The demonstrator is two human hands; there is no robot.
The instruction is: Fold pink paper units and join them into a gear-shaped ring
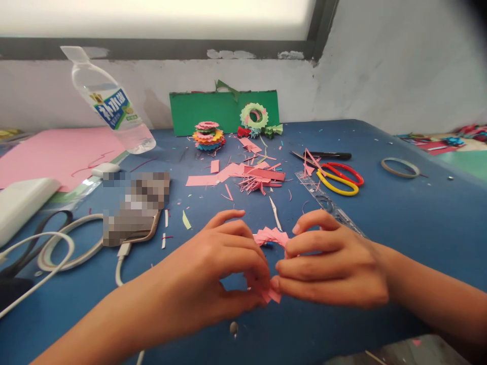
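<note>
Low over the front of the blue table, a ring of folded pink paper (271,236) is held between both hands. My left hand (228,258) grips its left and lower side, with thumb and fingers curled round the folds. On the right, my right hand (331,261) has its fingers closed on the ring's other side. Fingers cover much of the ring, so only its top arc and a bit of the lower edge show. Beyond the hands lie pink paper strips and scraps (243,175). A thin white pointed stick (274,213) is just past the ring.
Scissors with red and yellow handles (338,180), a black pen (331,155), a clear ruler (323,200) and a tape roll (400,168) lie right. Finished paper rings (208,136) stand by a green board (205,109). Left are a bottle (110,101), a cabled phone (137,208) and pink sheets (57,152).
</note>
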